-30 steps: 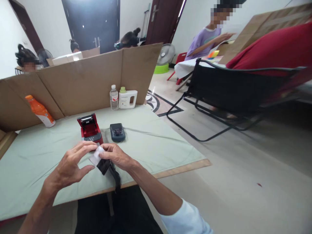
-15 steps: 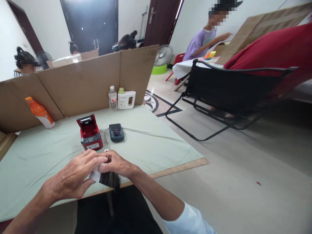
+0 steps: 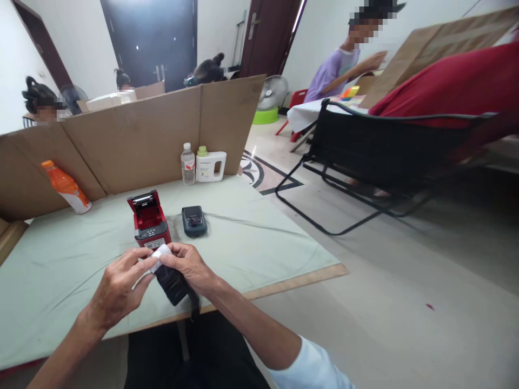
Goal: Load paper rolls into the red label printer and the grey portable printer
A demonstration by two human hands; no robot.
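Near the front edge, both hands meet on a small white paper roll (image 3: 159, 258); part of it is hidden by fingers. My left hand (image 3: 117, 283) pinches its left side between thumb and fingertips. On the other side, my right hand (image 3: 193, 268) is closed on it, thumb on top. A dark, glossy strip (image 3: 173, 286) hangs from the white piece below the fingers; I cannot make out its material. Just beyond the fingertips stands a red label printer (image 3: 152, 219), its lid raised. A dark blue-grey handheld device (image 3: 194, 220) lies to its right.
An orange bottle (image 3: 67, 186) leans against the cardboard screen (image 3: 150, 129). A clear water bottle (image 3: 188, 163) and a white detergent jug (image 3: 211, 165) stand at the back of the green-covered table (image 3: 259, 237). A black folding chair (image 3: 381, 146) is at right. Other people sit beyond.
The hands have turned the roll so more white paper shows between the fingertips. The dark strip now hangs more fully in view. My left fingers have drawn back slightly left.
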